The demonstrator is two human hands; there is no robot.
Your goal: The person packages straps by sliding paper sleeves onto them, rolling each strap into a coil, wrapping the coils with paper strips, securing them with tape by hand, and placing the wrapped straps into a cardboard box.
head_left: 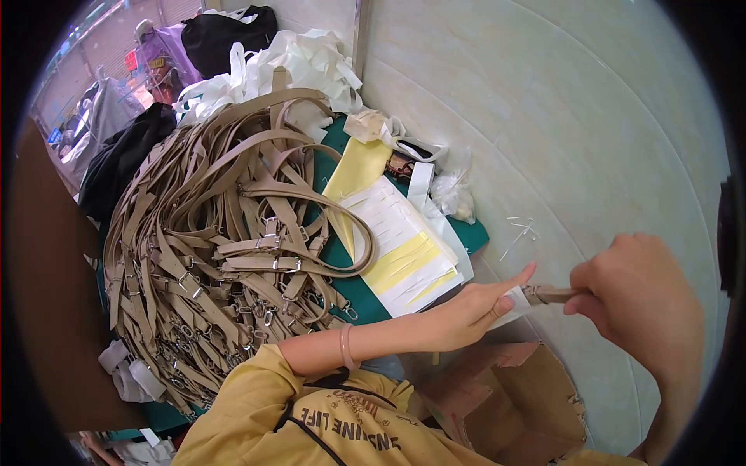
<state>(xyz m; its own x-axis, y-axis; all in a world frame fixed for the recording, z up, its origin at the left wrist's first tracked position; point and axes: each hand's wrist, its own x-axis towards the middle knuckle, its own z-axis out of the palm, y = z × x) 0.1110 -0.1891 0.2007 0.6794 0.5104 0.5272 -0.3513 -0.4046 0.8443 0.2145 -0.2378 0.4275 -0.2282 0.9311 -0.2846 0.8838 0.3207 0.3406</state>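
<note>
My right hand (637, 295) is closed around one end of a beige strap (548, 294), out to the right in front of the pale wall. My left hand (466, 317) meets it from the left, fingers bent around a small white piece (513, 307) at the strap's other visible end. Whether that piece is paper or plastic I cannot tell, and my palm hides part of it. Left of my forearm lies a large heap of beige straps (233, 202) with silver buckles and clips.
A stack of white and yellow paper sheets (404, 252) lies on the green table (353, 295). An open cardboard box (505, 404) stands below my hands. White bags (295, 66) and a black bag (229, 39) sit behind the heap. Thin white strips (521, 233) show against the wall.
</note>
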